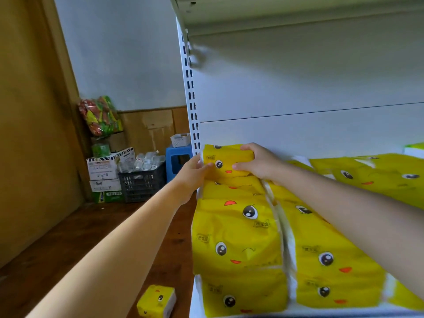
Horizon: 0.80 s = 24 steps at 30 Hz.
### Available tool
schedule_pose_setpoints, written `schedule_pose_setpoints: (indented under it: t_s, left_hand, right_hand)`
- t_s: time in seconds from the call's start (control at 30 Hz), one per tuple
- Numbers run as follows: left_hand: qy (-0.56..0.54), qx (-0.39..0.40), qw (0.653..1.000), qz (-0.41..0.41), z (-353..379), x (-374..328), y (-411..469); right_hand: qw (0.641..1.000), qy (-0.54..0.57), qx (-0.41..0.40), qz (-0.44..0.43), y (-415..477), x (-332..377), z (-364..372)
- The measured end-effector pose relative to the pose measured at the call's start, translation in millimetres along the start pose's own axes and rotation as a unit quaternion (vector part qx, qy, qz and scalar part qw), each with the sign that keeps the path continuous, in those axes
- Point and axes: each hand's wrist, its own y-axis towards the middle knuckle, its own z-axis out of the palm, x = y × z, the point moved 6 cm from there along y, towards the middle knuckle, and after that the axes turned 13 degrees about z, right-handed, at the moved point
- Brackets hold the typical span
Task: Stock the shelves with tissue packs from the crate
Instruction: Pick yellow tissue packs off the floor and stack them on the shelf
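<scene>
Left forearm [119, 244] cut off; left hand [192, 176], right hand [259, 164] grip pack [229, 157].

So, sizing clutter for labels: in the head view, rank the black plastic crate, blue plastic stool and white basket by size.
1. black plastic crate
2. blue plastic stool, partly hidden behind the shelf post
3. white plastic basket

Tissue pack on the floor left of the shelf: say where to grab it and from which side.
Probably come from above and pinch the tissue pack across its narrow width; its broad yellow face points up with nothing on it.
</scene>
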Motion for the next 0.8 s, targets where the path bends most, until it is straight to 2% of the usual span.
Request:
schedule_pose_setpoints:
  t_s: [0.17,0.3,0.4,0.5,0.57,0.63,0.8]
  left_hand:
    - [0.016,-0.002,1.000,-0.019,2,-1,1]
    - [0.027,-0.006,0.999,-0.028,-6,0,-3]
    - [0.061,-0.051,0.997,-0.024,-33,-6,-13]
    - [0.067,-0.104,0.992,-0.034,-66,-7,-31]
    - [0.077,-0.119,0.989,-0.037,-87,-4,-48]
    - [0.085,-0.142,0.985,-0.041,-111,1,-73]
    - [0.106,-0.234,0.961,-0.105,-192,65,-165]
  right_hand:
    - [1.000,-0.016,0.004,-0.007,0,-1,2]
    - [1.000,0.020,0.014,0.008,0,3,-10]
    - [0.998,0.025,-0.052,-0.037,-8,31,-33]
    - [0.992,0.005,-0.068,-0.109,-30,70,-22]
    - [0.984,-0.043,-0.044,-0.168,-49,101,5]
    - [0.974,-0.086,0.014,-0.211,-69,130,42]
    - [0.946,-0.159,0.128,-0.254,-119,182,147]
